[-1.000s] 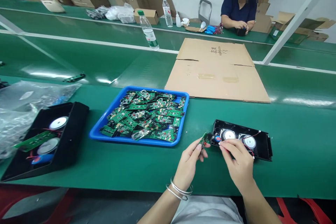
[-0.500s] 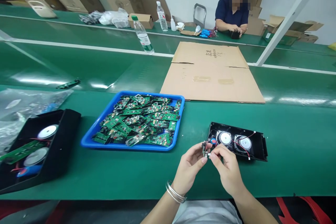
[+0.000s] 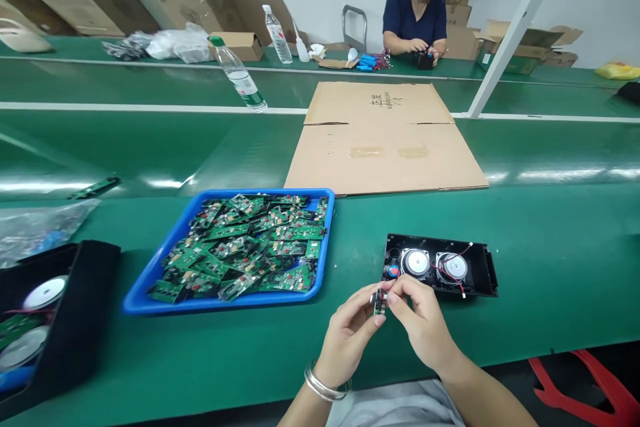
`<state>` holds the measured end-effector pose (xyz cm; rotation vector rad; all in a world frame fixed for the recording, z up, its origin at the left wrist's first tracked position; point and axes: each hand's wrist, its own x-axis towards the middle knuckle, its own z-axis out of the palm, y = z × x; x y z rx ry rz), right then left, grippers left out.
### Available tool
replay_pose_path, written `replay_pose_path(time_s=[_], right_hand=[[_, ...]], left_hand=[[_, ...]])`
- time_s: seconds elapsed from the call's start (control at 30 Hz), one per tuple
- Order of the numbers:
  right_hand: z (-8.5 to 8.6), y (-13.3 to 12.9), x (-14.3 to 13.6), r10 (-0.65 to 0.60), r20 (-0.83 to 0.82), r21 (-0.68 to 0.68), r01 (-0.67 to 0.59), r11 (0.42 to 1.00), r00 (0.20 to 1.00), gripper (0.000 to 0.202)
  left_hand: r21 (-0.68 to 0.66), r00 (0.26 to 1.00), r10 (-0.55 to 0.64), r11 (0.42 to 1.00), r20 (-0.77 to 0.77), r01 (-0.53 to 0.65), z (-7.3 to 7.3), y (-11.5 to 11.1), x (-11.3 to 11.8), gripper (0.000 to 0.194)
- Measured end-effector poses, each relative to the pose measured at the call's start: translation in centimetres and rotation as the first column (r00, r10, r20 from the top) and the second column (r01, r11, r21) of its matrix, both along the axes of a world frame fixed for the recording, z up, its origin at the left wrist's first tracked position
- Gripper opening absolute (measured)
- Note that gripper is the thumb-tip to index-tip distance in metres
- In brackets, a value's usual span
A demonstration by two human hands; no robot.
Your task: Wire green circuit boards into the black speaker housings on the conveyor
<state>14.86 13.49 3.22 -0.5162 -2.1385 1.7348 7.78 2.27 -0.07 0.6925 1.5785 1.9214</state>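
A small circuit board (image 3: 379, 305), seen nearly edge-on, is pinched between the thumb and fingers of my left hand (image 3: 345, 340). My right hand (image 3: 423, 323) closes its thumb and forefinger on a small white connector (image 3: 385, 297) at the board's right side; the fingertips partly cover it. Just beyond my hands lies a black speaker case (image 3: 481, 270), its inside facing up. Two round speakers (image 3: 415, 263) with red and black wires sit in it, and the end of a blue battery (image 3: 393, 271) shows at its left.
A blue tray (image 3: 225, 307) heaped with circuit boards (image 3: 250, 247) stands to the left. Beyond it are a flattened carton (image 3: 385, 167) and a water bottle (image 3: 243, 80). Another black case (image 3: 75, 340) is at far left. A co-worker (image 3: 415, 20) sits across the bench.
The view has swung right, so things appear further left. My hands stay together at the board, which is turned more edge-on. The co-worker's hands have shifted slightly on a black object.
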Motion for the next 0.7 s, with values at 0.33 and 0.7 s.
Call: replay_pose_path(time_s=[0.33, 0.7], right_hand=[[0.4, 0.6, -0.2, 0.107, 0.058, 0.093, -0.112, 0.989, 0.993, 0.028], [1.5, 8.3, 6.2, 0.030, 0.233, 0.612, -0.170, 0.773, 0.972, 0.025]], left_hand=[[-0.178, 0.917, -0.105, 0.983, -0.386, 0.038, 0.2, -1.0, -1.5, 0.025], [-0.302, 0.976, -0.175, 0.931, 0.132, 0.208, 1.6, -1.3, -0.8, 0.030]])
